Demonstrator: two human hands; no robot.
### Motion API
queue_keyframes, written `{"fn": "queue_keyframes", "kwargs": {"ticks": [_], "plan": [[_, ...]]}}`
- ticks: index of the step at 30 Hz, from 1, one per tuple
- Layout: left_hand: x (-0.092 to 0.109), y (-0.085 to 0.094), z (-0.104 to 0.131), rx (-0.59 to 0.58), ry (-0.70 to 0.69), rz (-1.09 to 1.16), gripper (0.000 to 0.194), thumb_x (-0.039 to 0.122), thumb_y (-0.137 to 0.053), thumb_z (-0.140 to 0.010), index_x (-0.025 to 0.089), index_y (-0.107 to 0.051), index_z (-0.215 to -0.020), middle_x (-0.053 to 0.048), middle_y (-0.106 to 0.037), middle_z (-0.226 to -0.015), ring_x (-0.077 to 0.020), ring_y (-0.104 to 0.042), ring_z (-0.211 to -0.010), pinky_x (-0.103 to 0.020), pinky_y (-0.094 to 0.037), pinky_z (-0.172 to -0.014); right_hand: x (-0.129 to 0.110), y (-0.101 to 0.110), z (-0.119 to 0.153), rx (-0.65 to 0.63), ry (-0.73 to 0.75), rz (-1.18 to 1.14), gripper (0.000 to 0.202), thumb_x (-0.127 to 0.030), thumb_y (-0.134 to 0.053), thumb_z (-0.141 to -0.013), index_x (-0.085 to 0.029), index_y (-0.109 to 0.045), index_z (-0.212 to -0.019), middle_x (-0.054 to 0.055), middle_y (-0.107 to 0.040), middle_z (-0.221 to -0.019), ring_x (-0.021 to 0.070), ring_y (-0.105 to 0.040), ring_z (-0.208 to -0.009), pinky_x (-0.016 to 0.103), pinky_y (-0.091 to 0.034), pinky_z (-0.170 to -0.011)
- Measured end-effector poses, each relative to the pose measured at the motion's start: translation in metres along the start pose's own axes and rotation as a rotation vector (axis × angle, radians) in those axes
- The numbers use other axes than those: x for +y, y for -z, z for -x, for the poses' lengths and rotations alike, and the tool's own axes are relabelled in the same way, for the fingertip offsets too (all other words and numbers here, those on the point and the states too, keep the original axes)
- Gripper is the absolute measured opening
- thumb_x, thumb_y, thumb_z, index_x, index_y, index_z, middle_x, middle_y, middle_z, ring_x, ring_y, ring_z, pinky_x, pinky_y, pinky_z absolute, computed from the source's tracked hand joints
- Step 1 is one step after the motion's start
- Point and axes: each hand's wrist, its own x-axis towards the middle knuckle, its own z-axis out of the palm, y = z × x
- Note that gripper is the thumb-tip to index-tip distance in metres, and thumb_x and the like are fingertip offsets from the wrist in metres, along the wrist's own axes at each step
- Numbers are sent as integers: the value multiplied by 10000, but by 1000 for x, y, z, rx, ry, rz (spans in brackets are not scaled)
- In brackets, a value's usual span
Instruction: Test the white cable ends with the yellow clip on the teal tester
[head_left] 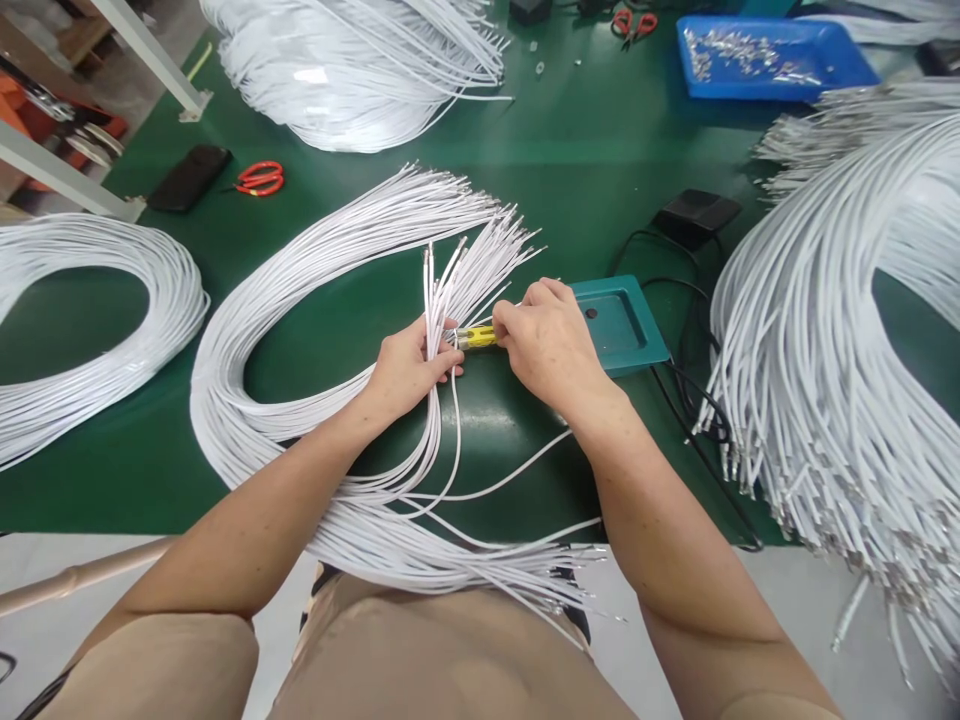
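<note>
My left hand [411,368] is closed round a small bunch of white wires [433,300], whose ends stick up past the fingers. One wire's tip sits by the thumb, against the metal end of a yellow-bodied tool [478,337]. My right hand [546,340] grips that tool, with most of its body hidden under the fingers. The bunch belongs to a long looped bundle of white wires [225,370] lying on the table, with metal-tipped ends [510,240] fanned out just beyond my hands. More loose ends [555,575] hang at the front edge near my body.
Beside my right hand lies a teal tray [626,355], with black cables [694,380] and a black box [696,215] near it. Wire coils lie left [97,360], behind [352,80] and right [795,300]. Red-handled scissors [260,178], a black phone [189,178] and a blue tray [750,85] of small metal parts lie further back.
</note>
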Motion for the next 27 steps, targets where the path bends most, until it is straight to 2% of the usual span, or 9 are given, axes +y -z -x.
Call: {"fn": "queue_keyframes", "kwargs": {"ticks": [4,8,11,14,16,18,22,24,27], "plan": [[2,1,0,-16,-2,6,379,240,-701,-707,185,-604,-1070,28,-673,-696,-169,-695,-639,-268,-544,-605,2,6,4,49,-60,-34,159,-173,-494,-878,-181,-649,-915,83,-686,-895,258,-515,-1026,530,-203,-1114],[6,3,1,-24,17,14,371,239,-707,-704,183,-616,-1059,22,-684,-700,-168,-695,-640,-269,-543,-619,10,6,11,166,-284,53,254,-245,-470,-921,-173,-594,-1131,134,-602,-1257,318,-424,-1249,629,-152,-1102],[7,4,2,-30,40,15,363,247,-708,-712,183,-611,-1056,19,-681,-707,-173,-701,-656,-274,-547,-639,14,3,13,144,-329,89,301,-248,-449,-935,-156,-567,-1196,164,-554,-1328,342,-400,-1292,627,-181,-1085],[5,7,3,-20,51,11,373,271,-716,-722,182,-605,-1067,9,-683,-726,-175,-701,-665,-278,-546,-653,11,6,12,161,-307,61,274,-245,-439,-943,-149,-598,-1145,165,-581,-1291,329,-435,-1256,594,-180,-1090],[5,11,5,-6,41,35,415,298,-722,-733,178,-594,-1110,4,-683,-737,-173,-694,-674,-275,-537,-650,1,12,10,188,-250,-26,259,-262,-426,-954,-152,-633,-1067,145,-645,-1169,295,-505,-1147,531,-248,-1061],[6,15,8,7,18,78,491,324,-740,-727,174,-584,-1168,7,-675,-737,-161,-675,-672,-269,-523,-655,-15,17,10,159,-107,-178,273,-295,-427,-962,-163,-665,-977,109,-689,-1015,245,-560,-992,429,-352,-961],[8,22,12,-5,20,180,491,360,-781,-692,169,-640,-1122,13,-657,-728,-133,-620,-643,-268,-503,-677,-54,18,11,-149,319,-394,334,-375,-499,-935,-161,-708,-787,78,-702,-800,200,-591,-813,329,-409,-754],[9,23,12,-35,54,232,409,356,-788,-686,162,-663,-1024,4,-660,-720,-142,-628,-660,-274,-506,-685,-67,15,12,-277,402,-350,311,-341,-554,-903,-146,-714,-721,89,-689,-706,230,-603,-801,350,-406,-719],[11,22,12,-85,83,306,352,331,-796,-686,154,-665,-960,-17,-680,-734,-157,-657,-710,-273,-514,-707,-77,10,16,-361,418,-302,188,-179,-590,-838,-153,-721,-705,93,-693,-690,263,-623,-799,369,-403,-673]]}}
